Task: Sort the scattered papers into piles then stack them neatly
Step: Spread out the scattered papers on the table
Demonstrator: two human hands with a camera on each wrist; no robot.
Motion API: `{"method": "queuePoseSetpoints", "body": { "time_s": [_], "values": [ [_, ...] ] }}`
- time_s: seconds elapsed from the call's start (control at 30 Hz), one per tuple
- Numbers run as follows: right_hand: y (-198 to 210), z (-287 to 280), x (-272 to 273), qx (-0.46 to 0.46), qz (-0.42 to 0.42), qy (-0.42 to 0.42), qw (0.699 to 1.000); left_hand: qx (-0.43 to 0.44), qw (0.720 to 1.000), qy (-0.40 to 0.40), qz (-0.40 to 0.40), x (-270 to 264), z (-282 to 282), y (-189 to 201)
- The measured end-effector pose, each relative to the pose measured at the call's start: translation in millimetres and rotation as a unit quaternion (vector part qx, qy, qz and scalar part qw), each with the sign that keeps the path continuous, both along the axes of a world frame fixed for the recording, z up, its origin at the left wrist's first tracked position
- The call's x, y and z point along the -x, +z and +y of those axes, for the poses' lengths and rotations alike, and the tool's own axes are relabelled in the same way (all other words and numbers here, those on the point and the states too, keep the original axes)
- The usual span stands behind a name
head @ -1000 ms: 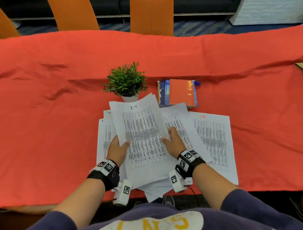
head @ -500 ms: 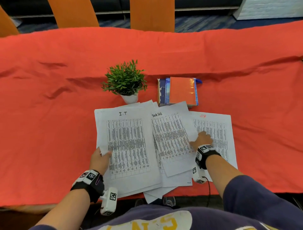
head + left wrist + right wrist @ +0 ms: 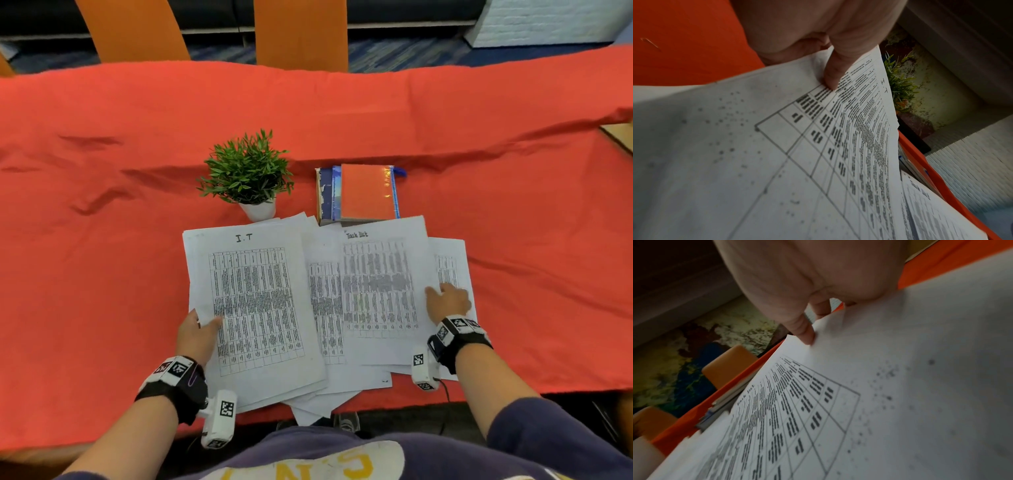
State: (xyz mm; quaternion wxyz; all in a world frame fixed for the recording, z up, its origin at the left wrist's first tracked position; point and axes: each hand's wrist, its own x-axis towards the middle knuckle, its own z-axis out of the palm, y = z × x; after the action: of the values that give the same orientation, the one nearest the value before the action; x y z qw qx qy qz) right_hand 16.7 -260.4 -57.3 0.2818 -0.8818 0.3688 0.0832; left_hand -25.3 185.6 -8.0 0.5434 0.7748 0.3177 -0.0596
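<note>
My left hand (image 3: 198,334) pinches the left edge of the "I.T" sheet (image 3: 251,308), thumb on top, fingers curled under it; clear in the left wrist view. A sec ago I held that sheet up over the middle w/ both hands; now it lies on the left side of the spread, so the I.T pile has its place. My right hand (image 3: 448,301) let go of it and went right. It now grips the right edge of the "Task list" sheet (image 3: 380,291), thumb pressed on top, one finger tucked under the margin. That sheet has swung out to the right & squared up, covering most of the red-headed sheet (image 3: 450,267) below.

So: 2 piles starting, left & right. Between them more papers (image 3: 325,308) are still fanned out, some hanging off the near edge of the red surface (image 3: 102,274). Not sorted yet, I reckon. Plant (image 3: 248,171) & books (image 3: 363,192) sit just behind the papers, w/ the Task list's top edge nearly at the books.
</note>
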Motion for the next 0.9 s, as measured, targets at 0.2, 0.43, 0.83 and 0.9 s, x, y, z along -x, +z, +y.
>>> {"method": "queuePoseSetpoints", "body": {
  "time_s": [0.2,0.43,0.83,0.9],
  "values": [
    [-3,-33,32,0.024,0.148,-0.045,0.988,0.001,1.0,-0.029,0.001,-5,-8,-1],
    [-3,-39,39,-0.046,0.042,-0.076,0.995,-0.009,0.999,-0.048,0.005,-9,-18,5],
    [48,-70,63,-0.096,-0.243,-0.096,0.96,-0.006,0.997,-0.077,-0.011,-20,-22,8],
    [66,-72,60,-0.144,-0.3,-0.112,0.936,-0.005,0.997,-0.075,-0.014,-24,-24,11]
  ]
}}
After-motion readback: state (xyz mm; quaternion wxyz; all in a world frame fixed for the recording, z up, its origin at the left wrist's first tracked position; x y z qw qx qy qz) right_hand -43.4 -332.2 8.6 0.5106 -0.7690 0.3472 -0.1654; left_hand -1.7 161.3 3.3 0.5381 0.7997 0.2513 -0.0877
